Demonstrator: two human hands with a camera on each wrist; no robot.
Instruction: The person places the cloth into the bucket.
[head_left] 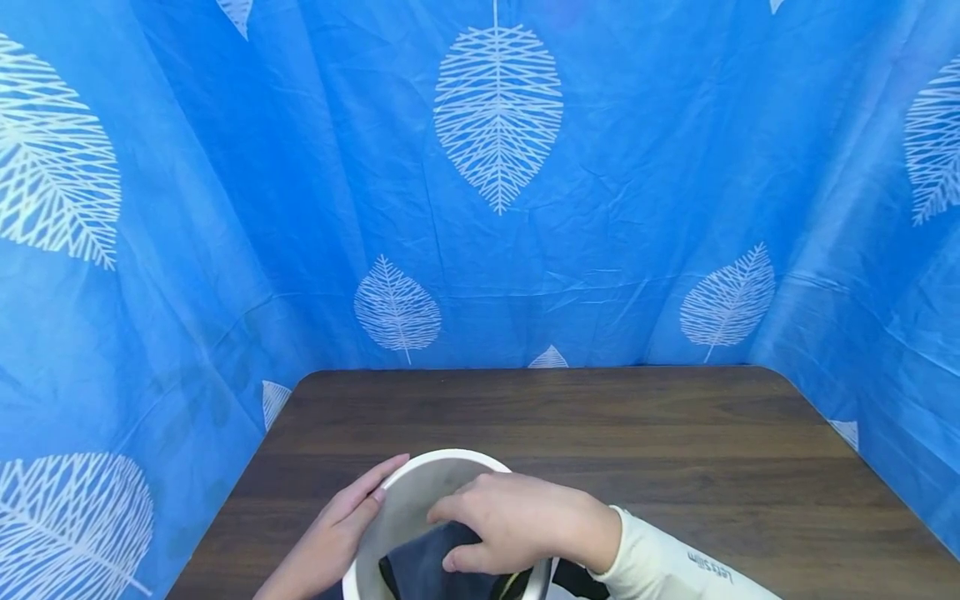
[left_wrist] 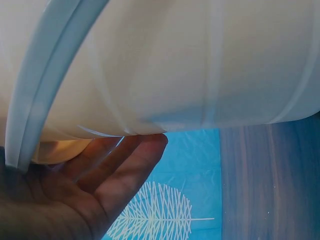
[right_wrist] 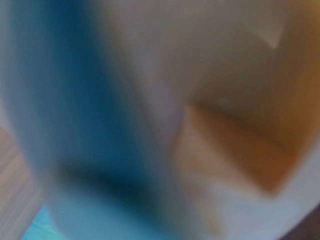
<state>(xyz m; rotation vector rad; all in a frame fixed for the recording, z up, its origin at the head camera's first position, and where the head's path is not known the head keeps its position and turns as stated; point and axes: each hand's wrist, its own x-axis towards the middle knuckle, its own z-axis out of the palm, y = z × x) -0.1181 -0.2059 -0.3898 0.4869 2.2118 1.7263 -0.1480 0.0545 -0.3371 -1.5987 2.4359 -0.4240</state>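
A white bucket stands at the near side of the table, its mouth facing up toward me. At the left of its rim my left hand holds it, with the thumb by the rim. In the left wrist view the fingers lie along the outer wall. My right hand reaches over the right rim into the mouth. Between its thumb and fingers is a dark grey cloth with a thin yellow line near its edge. Its other fingertips are hidden, and the right wrist view is badly blurred.
The brown wooden table extends behind and to the right of the bucket. Blue curtains with white leaf prints surround its back and sides. Something black shows beside the bucket, under my right sleeve.
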